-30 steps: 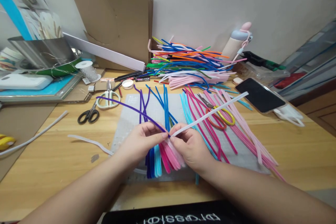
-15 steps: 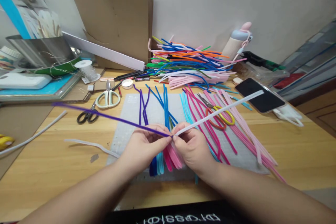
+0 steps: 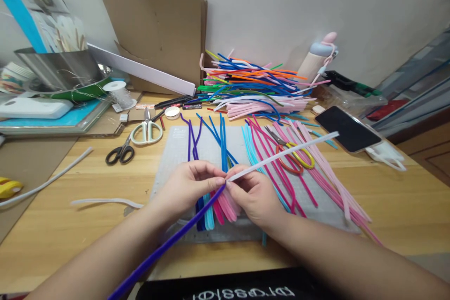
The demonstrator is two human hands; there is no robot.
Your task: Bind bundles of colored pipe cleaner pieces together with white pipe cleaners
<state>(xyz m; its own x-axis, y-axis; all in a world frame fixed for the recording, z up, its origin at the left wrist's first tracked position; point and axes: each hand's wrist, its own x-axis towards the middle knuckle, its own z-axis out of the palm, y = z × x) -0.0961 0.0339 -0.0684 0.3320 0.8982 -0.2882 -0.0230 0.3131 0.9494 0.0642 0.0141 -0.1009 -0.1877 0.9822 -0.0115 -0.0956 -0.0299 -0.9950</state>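
The left hand (image 3: 190,190) and right hand (image 3: 255,197) meet fingertip to fingertip above the grey mat (image 3: 174,150). The left fingers are pinched on one end of a purple pipe cleaner (image 3: 165,248) and the right fingers on one end of a white pipe cleaner (image 3: 284,153), with the two ends touching between them. From that pinch the purple pipe cleaner runs down and left along the left forearm, while the white pipe cleaner slants up and right toward the phone (image 3: 346,129). A bunch of short pink and blue pieces (image 3: 220,208) sits just under both hands.
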